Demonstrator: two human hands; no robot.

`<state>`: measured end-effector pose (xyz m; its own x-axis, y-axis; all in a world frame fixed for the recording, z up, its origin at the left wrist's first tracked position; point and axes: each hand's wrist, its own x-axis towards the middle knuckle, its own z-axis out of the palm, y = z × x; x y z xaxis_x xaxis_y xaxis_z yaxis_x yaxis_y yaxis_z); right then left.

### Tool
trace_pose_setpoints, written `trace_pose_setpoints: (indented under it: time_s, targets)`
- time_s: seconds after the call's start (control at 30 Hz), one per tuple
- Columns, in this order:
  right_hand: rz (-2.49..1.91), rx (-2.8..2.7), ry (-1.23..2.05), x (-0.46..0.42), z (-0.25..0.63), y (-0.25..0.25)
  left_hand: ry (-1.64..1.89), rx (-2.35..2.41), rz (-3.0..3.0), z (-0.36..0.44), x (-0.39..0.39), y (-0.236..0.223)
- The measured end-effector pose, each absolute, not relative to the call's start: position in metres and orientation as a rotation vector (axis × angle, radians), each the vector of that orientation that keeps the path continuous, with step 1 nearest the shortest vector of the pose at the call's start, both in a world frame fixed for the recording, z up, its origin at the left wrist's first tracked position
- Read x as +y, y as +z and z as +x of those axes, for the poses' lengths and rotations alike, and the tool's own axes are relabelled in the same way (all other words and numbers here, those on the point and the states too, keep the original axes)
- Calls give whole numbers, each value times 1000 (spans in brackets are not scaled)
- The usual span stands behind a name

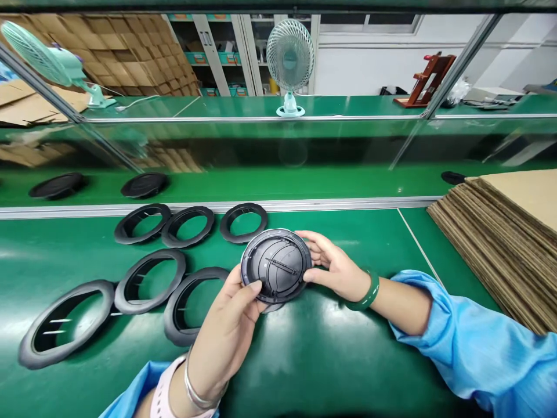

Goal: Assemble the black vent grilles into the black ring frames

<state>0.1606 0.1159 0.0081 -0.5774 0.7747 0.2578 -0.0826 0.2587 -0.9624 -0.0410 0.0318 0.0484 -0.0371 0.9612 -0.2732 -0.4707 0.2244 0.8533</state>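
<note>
A round dark grey plastic vent disc [277,264] with curved slats is held up over the green table between both hands. My left hand [226,331] grips its lower left rim, thumb on the front face. My right hand [335,267] holds its right edge with the fingers behind it. Several black plastic rings lie flat to the left, the nearest ring [191,310] just beside my left hand, and another ring [243,222] behind the disc.
A stack of flat cardboard sheets [505,238] fills the right side. Beyond a metal rail [304,204] runs a green conveyor belt with two dark discs [143,184]. Two small desk fans [290,64] stand on the far shelf.
</note>
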Motion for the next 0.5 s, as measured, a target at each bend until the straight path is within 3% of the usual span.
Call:
trace_pose_setpoints:
  time_s: [0.13,0.5]
  targets:
    - [-647,-1514,1733,113,155,4,1277,1109,716,-40,27,42]
    - [-923,-1612,1556,107,148,-2,1057,1248,1057,-40,7,25]
